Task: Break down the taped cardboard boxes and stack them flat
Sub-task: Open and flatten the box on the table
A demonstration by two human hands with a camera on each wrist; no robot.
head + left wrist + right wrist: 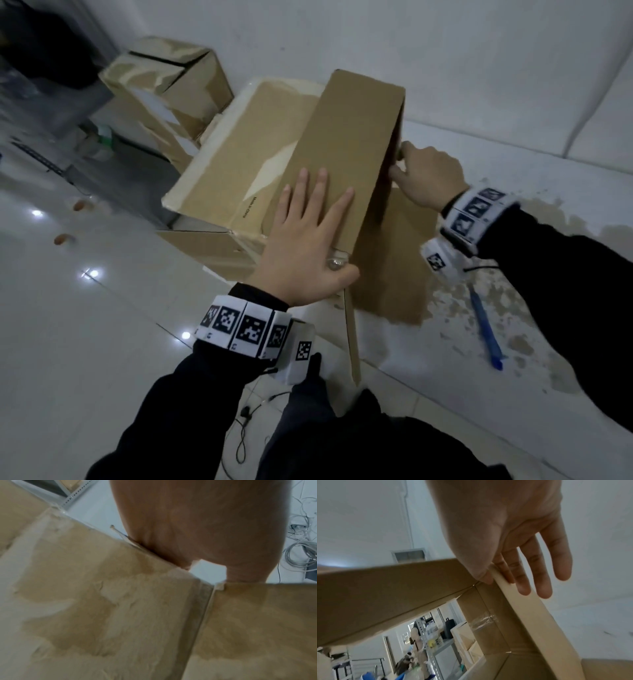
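Flattening the opened box on the white surface.

Your left hand (310, 240) lies flat, fingers spread, pressing the cardboard box (346, 161) panel down; your right hand (426, 178) pinches its far edge, likely steering the fold. Box sits tented, not yet flat, beside another box (164, 92); blue cutter (486, 332) lies near.

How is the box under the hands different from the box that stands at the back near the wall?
The near box is open at its ends and leans half collapsed; the far box stands whole, its top flaps closed. The left hand presses flat on the near box and the right hand grips its edge; nobody touches the far box. Both are brown cardboard.
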